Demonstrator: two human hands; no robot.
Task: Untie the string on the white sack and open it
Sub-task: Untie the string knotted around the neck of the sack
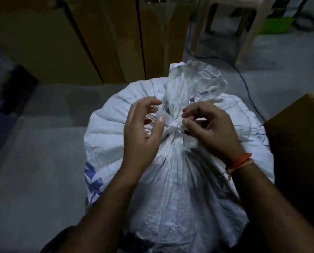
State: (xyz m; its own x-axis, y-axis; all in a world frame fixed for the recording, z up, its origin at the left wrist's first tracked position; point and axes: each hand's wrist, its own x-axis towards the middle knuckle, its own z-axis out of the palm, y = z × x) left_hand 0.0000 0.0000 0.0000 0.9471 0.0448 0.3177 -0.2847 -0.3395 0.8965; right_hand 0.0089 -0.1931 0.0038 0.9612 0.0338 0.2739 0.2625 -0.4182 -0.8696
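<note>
While the white sack (114, 143) stands tied on the floor (43, 161) at centre, we see the left hand (143, 136) pinching the string (174, 123) tail, right hand (214, 128) thumb and forefinger clamped on the same string just right.

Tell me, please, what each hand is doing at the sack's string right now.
Left hand: closed, pinching the string by its loose end.
Right hand: closed, fingertips pinching the knot on the white sack.

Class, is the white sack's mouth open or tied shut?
Tied shut: a knotted string binds the neck of the sack; the left hand and right hand pinch it.
</note>
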